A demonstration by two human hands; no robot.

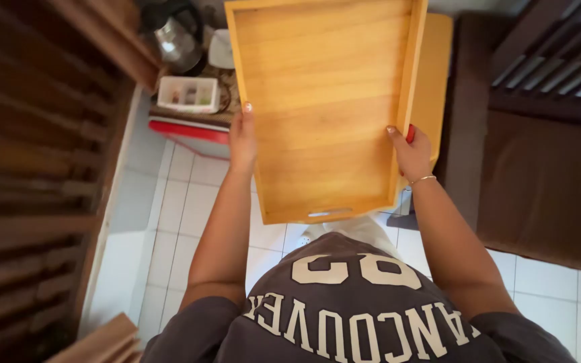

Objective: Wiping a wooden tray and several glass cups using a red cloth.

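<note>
I hold an empty wooden tray (324, 101) with raised edges and a slot handle at its near end, out in front of my chest. My left hand (242, 141) grips the tray's left rim, thumb over the edge. My right hand (411, 153) grips the right rim; a thin bracelet circles that wrist. The tray hangs over a white tiled floor (176, 208) and partly covers a yellow tabletop (435, 74) behind it.
A metal kettle (176, 40) and a white divided box (188, 94) sit on a low red-edged surface at the upper left. A dark wooden slatted frame (28, 168) runs along the left. A brown cushioned seat (546, 181) fills the right.
</note>
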